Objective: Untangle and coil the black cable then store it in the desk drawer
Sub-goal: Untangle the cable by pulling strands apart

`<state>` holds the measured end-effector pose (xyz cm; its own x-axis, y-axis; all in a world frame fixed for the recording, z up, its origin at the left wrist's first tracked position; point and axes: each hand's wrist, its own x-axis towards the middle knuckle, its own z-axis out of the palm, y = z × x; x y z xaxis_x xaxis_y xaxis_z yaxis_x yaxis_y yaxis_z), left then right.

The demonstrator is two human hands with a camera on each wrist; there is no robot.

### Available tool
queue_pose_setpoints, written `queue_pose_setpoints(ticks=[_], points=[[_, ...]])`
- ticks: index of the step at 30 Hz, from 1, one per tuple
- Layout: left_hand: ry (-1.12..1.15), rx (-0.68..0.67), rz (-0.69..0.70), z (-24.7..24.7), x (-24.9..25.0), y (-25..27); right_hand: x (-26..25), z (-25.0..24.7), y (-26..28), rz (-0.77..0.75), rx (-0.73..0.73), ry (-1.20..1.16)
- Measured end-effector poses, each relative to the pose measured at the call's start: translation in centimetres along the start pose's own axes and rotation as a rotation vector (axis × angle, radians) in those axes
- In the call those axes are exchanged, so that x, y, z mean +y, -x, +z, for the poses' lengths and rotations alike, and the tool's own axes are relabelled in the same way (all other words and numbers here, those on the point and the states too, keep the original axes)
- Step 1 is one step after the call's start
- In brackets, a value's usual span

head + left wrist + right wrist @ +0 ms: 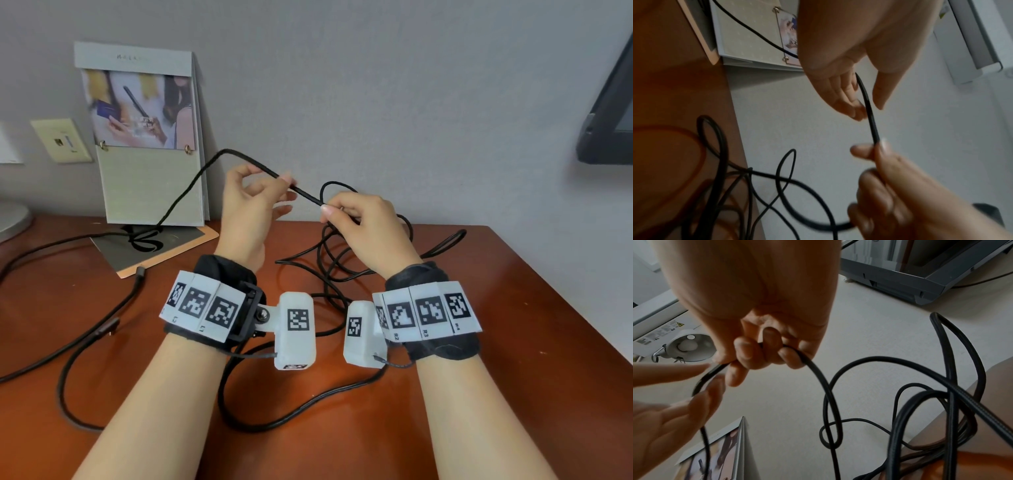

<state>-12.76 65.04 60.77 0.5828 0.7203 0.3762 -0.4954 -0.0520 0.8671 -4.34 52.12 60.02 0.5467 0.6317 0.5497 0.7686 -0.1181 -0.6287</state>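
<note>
The black cable (212, 161) is lifted above the brown desk (496, 342), and a short straight run of it spans both hands. My left hand (282, 181) pinches it between thumb and fingertips; from there it arcs up and drops left to the desk. My right hand (327, 209) grips it with curled fingers. In the right wrist view, the right hand (756, 360) is closed round the cable (818, 378). Below the right hand, tangled loops (329, 260) lie on the desk. The left wrist view shows the left hand (869, 110) with the cable (871, 123) running through it. No drawer is visible.
A brochure stand (150, 178) leans on the wall behind a grey pad (147, 250). More cable with plugs (102, 329) trails over the desk's left and front. A wall outlet (61, 140) and lamp base (10, 219) sit at left, a monitor (609, 102) at right.
</note>
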Motion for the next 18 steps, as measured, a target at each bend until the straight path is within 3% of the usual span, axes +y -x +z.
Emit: queue_pose_setpoints(ticks=[4, 13, 18], points=[[-0.013, -0.079, 0.021, 0.8, -0.3, 0.6, 0.0, 0.0, -0.1, 0.008, -0.007, -0.004], [0.133, 0.141, 0.063, -1.8, 0.3, -1.1, 0.2, -0.6, 0.0, 0.019, 0.046, -0.065], [0.099, 0.014, 0.001, -0.2, -0.4, -0.3, 0.0, -0.6, 0.0, 0.002, 0.033, -0.047]])
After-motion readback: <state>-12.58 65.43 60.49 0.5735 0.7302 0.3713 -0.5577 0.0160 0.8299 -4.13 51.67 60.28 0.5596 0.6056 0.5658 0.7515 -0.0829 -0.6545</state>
